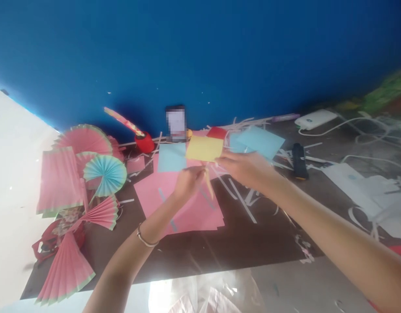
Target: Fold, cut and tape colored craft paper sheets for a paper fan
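My right hand (pixel 241 166) grips a yellow sheet of paper (pixel 204 148) by its lower right corner, thumb and fingers closed on it. Just below that sheet, my left hand (pixel 190 181) is pinched shut on a narrow pale-yellow paper strip (pixel 208 184) that hangs from its fingertips. Under both hands lie large pink paper sheets (pixel 187 213), stacked unevenly, with thin bluish strips on them. A light-blue paper square (pixel 172 157) rests on the pink pile behind my left hand. More light-blue sheets (pixel 262 141) lie beyond my right hand, near a red paper piece (pixel 216 131).
Folded pink fans (pixel 68 265) and a blue pleated fan (pixel 105 175) crowd the table's left. A red holder (pixel 144 142), a propped phone (pixel 176 124) and a blue wall stand behind. A black cutter-like object (pixel 299 161), white power bank (pixel 318 118), cables and paper scraps lie right.
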{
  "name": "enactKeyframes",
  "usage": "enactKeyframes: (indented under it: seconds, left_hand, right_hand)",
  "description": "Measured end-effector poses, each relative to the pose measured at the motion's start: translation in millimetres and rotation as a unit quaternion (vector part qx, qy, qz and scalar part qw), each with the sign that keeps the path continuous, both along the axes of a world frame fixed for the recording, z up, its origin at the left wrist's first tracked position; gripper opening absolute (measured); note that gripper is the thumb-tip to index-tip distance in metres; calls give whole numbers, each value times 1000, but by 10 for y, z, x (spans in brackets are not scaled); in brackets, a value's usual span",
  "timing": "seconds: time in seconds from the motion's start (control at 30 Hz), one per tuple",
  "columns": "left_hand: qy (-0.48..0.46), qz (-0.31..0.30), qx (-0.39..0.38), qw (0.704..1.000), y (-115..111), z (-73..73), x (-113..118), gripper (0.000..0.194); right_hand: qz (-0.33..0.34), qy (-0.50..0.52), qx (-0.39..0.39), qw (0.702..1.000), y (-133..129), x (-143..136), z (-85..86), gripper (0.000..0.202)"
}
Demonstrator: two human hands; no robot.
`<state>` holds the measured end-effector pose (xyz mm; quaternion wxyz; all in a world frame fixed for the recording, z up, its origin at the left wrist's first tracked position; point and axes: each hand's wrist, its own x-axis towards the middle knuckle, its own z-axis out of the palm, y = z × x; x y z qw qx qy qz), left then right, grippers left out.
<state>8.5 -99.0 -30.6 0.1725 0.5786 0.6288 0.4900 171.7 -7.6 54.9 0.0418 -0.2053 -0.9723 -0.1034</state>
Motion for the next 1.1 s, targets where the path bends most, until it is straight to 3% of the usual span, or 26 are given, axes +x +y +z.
enactKeyframes:
  seconds: [0.1, 0.23, 0.43, 0.7, 0.93, 1.1]
  left_hand:
    - [133, 5, -15, 991, -242, -139, -309, 23]
    - [298, -23, 1, 954, -562, -272, -713, 30]
    - [389, -63, 50, 918, -848, -411, -1092, 31]
    - [440, -59, 45, 895, -991, -514, -1305, 30]
    - [519, -43, 85, 850, -980, -516, -1365, 24]
    - [554, -29, 100, 826, -978, -527, -1381, 21]
  right_hand:
    - [47, -22, -21, 998, -111, -151, -153, 41]
    - [101, -21, -39, 994, -311, -393, -376, 34]
    - [148, 10, -15, 989, -610, -667, -630, 42]
    - [109, 15, -31, 993, -799, -883, -816, 34]
    - [95, 66, 84, 990, -1012, -945, -976, 28]
    - [83, 98, 60, 990, -1072, -942, -1103, 30]
